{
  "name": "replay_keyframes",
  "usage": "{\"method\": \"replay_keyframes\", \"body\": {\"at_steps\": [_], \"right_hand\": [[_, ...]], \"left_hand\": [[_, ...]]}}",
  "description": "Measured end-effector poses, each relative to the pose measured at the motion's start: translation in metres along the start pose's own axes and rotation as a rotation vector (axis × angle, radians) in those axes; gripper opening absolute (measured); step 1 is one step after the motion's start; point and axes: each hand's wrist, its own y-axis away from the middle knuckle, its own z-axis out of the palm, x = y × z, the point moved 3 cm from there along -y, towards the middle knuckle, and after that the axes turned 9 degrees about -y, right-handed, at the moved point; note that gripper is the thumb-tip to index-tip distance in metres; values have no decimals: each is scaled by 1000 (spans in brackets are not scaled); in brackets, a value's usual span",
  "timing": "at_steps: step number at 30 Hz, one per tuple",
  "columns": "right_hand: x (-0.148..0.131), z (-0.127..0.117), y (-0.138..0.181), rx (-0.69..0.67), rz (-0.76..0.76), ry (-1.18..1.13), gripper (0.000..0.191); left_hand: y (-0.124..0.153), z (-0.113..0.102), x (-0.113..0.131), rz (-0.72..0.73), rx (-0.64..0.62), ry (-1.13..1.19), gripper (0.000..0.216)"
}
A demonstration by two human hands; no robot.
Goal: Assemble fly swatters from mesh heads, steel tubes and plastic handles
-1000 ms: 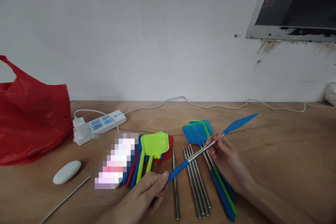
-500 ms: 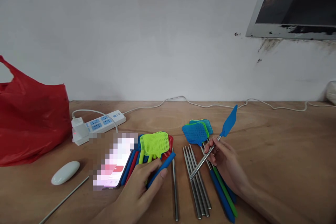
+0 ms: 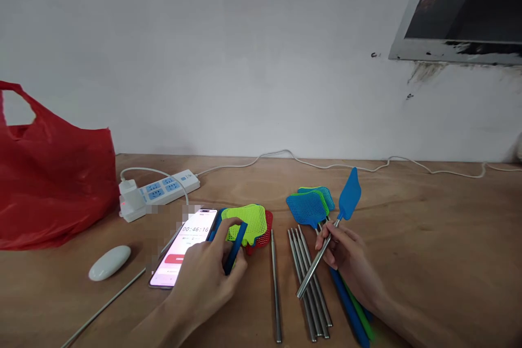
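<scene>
My left hand (image 3: 210, 269) is closed round a blue handle sleeve (image 3: 235, 248), tilted up above a pile of fly swatter heads; a yellow-green one (image 3: 248, 220) tops the pile and a red one (image 3: 268, 228) shows beneath. Pinched in my right hand (image 3: 346, 253) is the metal rod of a blue fly swatter (image 3: 349, 194), its head up and its bare rod end pointing down left. Under that rod lie several metal rods (image 3: 312, 288). Beside my right hand rest swatters with blue (image 3: 306, 208) and green handles, partly hidden by the hand.
A lone metal rod (image 3: 276, 288) lies between my hands. To the left are a lit phone (image 3: 196, 228) showing a timer, a white mouse-shaped object (image 3: 110, 262), a power strip (image 3: 171, 187) with a plug, and a red plastic bag (image 3: 57, 179). A white cable (image 3: 322, 166) runs along the wall.
My left hand has turned the blue sleeve more upright and shifted it left. The swatter in my right hand has rotated, showing more of its face, and its rod end has dropped slightly.
</scene>
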Motion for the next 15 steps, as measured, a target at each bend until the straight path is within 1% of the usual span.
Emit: {"method": "replay_keyframes", "body": {"at_steps": [2, 4, 8, 12, 15], "right_hand": [[0, 0, 0, -2, 6, 8, 38], [1, 0, 1, -1, 12, 11, 38], [0, 1, 1, 6, 28, 25, 41], [-2, 4, 2, 12, 40, 47, 42], [-2, 6, 3, 13, 51, 68, 45]], "left_hand": [[-2, 0, -4, -44, -19, -112, 41], [-4, 0, -5, -85, -75, -231, 46], [-7, -1, -3, -126, -200, -420, 49], [-8, -1, -1, -118, -243, -467, 48], [-7, 2, -2, -96, -238, -472, 46]]}}
